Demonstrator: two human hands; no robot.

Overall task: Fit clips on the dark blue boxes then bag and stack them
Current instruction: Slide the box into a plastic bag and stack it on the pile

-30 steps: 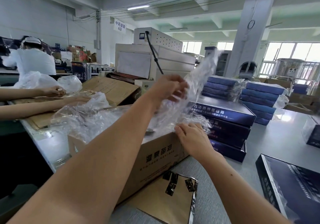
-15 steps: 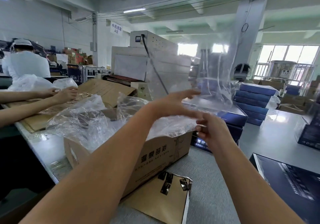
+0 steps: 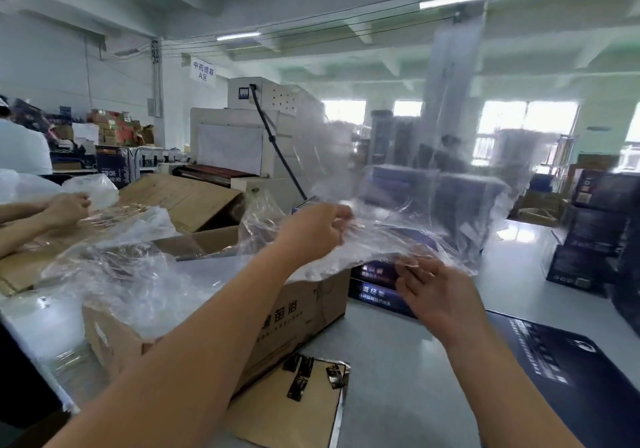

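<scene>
A large clear plastic bag (image 3: 426,170) billows upright over the middle of the grey table (image 3: 398,361), held out between both hands. The left hand (image 3: 313,231) pinches the bag's lower edge with curled fingers, above the open brown cardboard carton (image 3: 291,312) filled with more crumpled clear bags. The right hand (image 3: 434,293), toward 4 o'clock from the left one, has its fingers loosely spread with the fingertips against the bag's lower edge; whether they actually grip the film I cannot tell.

Just beyond the right hand, under the bag, sits a stack of dark blue boxes (image 3: 375,286) with white lettering on their sides. Another dark blue flat box (image 3: 561,371) lies on the table at 4 o'clock. At 6 o'clock, a brown cardboard tray (image 3: 287,420) touching the carton carries several small dark metal clips (image 3: 298,376). At 9 o'clock, another person's hands (image 3: 65,207) rest on flattened cardboard.
</scene>
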